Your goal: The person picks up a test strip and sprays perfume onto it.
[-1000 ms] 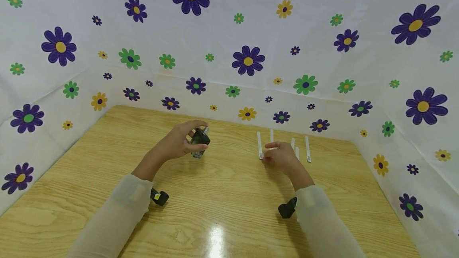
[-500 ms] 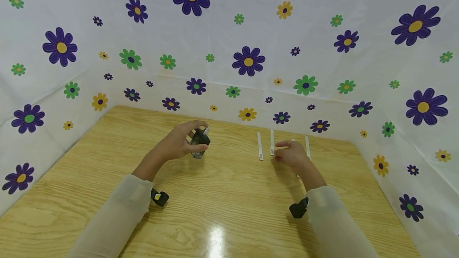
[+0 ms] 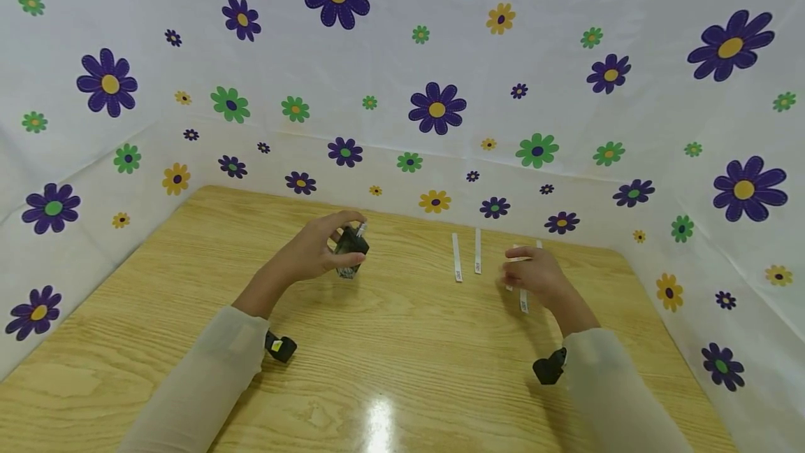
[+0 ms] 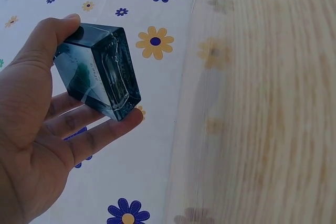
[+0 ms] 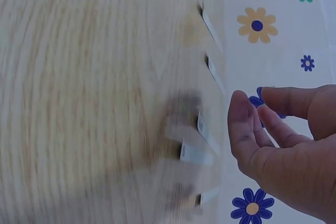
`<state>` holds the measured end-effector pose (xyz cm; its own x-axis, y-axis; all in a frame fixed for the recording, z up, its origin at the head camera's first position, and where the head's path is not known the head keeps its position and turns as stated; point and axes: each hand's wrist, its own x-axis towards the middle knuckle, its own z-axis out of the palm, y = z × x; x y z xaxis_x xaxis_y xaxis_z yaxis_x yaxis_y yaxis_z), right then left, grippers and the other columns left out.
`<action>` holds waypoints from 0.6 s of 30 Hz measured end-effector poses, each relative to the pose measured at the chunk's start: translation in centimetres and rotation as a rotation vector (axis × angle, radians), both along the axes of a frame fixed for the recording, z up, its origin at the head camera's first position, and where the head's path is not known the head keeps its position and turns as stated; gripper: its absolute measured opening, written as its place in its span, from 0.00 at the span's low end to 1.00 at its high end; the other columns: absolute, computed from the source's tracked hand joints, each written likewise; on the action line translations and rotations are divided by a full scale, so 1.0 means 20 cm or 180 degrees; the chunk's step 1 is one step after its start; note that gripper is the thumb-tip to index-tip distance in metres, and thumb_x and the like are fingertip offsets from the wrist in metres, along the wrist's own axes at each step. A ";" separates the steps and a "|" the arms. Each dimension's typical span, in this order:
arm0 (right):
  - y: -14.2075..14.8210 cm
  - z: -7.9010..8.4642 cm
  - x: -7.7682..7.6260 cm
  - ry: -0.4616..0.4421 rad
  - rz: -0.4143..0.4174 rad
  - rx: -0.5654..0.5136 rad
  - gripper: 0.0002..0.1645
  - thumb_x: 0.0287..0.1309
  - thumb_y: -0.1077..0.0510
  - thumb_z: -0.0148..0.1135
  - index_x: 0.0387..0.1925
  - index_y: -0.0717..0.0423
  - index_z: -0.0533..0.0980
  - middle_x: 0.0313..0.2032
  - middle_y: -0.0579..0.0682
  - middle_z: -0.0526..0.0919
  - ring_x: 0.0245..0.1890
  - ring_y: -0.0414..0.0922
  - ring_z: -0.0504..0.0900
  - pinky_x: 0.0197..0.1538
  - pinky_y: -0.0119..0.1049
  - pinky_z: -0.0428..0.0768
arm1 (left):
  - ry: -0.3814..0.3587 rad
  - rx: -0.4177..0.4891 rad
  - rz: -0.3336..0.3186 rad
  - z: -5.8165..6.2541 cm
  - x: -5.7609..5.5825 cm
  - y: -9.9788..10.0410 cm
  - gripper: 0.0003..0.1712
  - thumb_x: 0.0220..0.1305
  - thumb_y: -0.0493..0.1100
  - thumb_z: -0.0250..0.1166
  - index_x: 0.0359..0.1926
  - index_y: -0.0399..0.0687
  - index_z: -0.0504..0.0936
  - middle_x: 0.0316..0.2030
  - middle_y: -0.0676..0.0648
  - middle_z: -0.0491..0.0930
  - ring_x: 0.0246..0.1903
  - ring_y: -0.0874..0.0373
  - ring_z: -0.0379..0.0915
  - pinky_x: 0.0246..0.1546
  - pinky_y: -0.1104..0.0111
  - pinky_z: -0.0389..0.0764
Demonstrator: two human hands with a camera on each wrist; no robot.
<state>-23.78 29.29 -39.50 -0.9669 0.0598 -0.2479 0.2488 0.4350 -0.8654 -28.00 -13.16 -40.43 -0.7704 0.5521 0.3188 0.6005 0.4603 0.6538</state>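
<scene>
A dark, angular glass perfume bottle [image 3: 350,252] with a clear spray neck is gripped in my left hand [image 3: 308,250], above the left-centre of the table. In the left wrist view the bottle [image 4: 97,72] tilts, with thumb and fingers at opposite sides. My right hand [image 3: 537,275] hovers over white paper test strips, fingers loosely bent. Nothing shows between the fingers of that hand [image 5: 283,145] in the right wrist view. Left of it lie two strips, one outer strip [image 3: 457,257] and one inner strip [image 3: 478,252]. A nearer strip [image 3: 524,301] pokes out below the hand, which partly covers the others.
The wooden table [image 3: 390,341] ends at a white flower-print cloth [image 3: 377,124] behind and on both sides. A black wrist camera [image 3: 281,348] sits on the left sleeve and another camera [image 3: 549,368] on the right one.
My right hand has slid rightward along the strips, uncovering the second strip and the nearer one's end. My left hand keeps the perfume bottle in the same place.
</scene>
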 end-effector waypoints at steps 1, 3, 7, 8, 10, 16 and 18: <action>0.01 0.00 0.00 0.0007 0.0030 0.0010 0.28 0.74 0.64 0.54 0.70 0.73 0.63 0.60 0.71 0.73 0.47 0.51 0.85 0.53 0.40 0.83 | 0.0006 -0.0002 0.0000 0.00 0.00 0.00 0.36 0.63 0.53 0.74 0.70 0.57 0.72 0.61 0.47 0.77 0.43 0.50 0.77 0.36 0.61 0.82; 0.04 0.01 0.01 0.0025 0.0076 0.0021 0.29 0.75 0.63 0.53 0.70 0.74 0.63 0.60 0.71 0.72 0.47 0.51 0.85 0.53 0.40 0.83 | 0.0018 -0.0002 -0.0003 0.00 0.00 0.00 0.36 0.63 0.53 0.74 0.70 0.58 0.72 0.61 0.47 0.77 0.43 0.50 0.77 0.36 0.60 0.82; 0.09 0.02 0.02 0.0063 0.0120 0.0061 0.28 0.75 0.62 0.53 0.69 0.75 0.63 0.57 0.71 0.74 0.45 0.49 0.85 0.51 0.39 0.84 | 0.0035 -0.0007 -0.0007 0.00 0.00 0.00 0.36 0.63 0.54 0.74 0.70 0.58 0.72 0.62 0.48 0.76 0.43 0.50 0.77 0.37 0.59 0.82; 0.11 0.02 0.02 0.0069 0.0123 0.0085 0.28 0.75 0.62 0.53 0.69 0.75 0.63 0.56 0.71 0.74 0.44 0.49 0.85 0.51 0.39 0.84 | 0.0035 -0.0011 -0.0003 0.00 0.00 0.00 0.36 0.64 0.54 0.74 0.70 0.58 0.72 0.62 0.48 0.76 0.43 0.50 0.77 0.38 0.59 0.82; 0.14 0.02 0.01 0.0076 0.0122 0.0105 0.28 0.75 0.62 0.54 0.68 0.75 0.64 0.57 0.71 0.74 0.43 0.47 0.85 0.50 0.38 0.84 | 0.0040 -0.0021 -0.0001 0.00 0.00 0.00 0.36 0.64 0.54 0.74 0.70 0.58 0.72 0.63 0.48 0.76 0.43 0.50 0.77 0.38 0.58 0.82; 0.23 0.00 0.00 0.0071 0.0040 0.0149 0.28 0.75 0.61 0.55 0.67 0.75 0.64 0.55 0.68 0.76 0.40 0.45 0.83 0.47 0.37 0.85 | 0.0034 -0.0013 -0.0023 0.00 0.00 -0.01 0.36 0.63 0.53 0.74 0.69 0.56 0.72 0.63 0.48 0.76 0.43 0.50 0.78 0.38 0.58 0.82; 0.25 0.00 0.00 0.0051 0.0007 0.0178 0.27 0.75 0.62 0.55 0.67 0.75 0.64 0.53 0.67 0.77 0.39 0.45 0.82 0.45 0.36 0.85 | 0.0017 -0.0012 -0.0032 0.00 0.00 -0.01 0.36 0.63 0.53 0.74 0.70 0.56 0.72 0.62 0.47 0.76 0.43 0.51 0.78 0.38 0.59 0.82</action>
<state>-23.70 34.29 -39.58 -0.9709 0.0708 -0.2287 0.2339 0.4832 -0.8437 -27.94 -13.29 -40.40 -0.7631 0.5610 0.3209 0.6086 0.4566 0.6489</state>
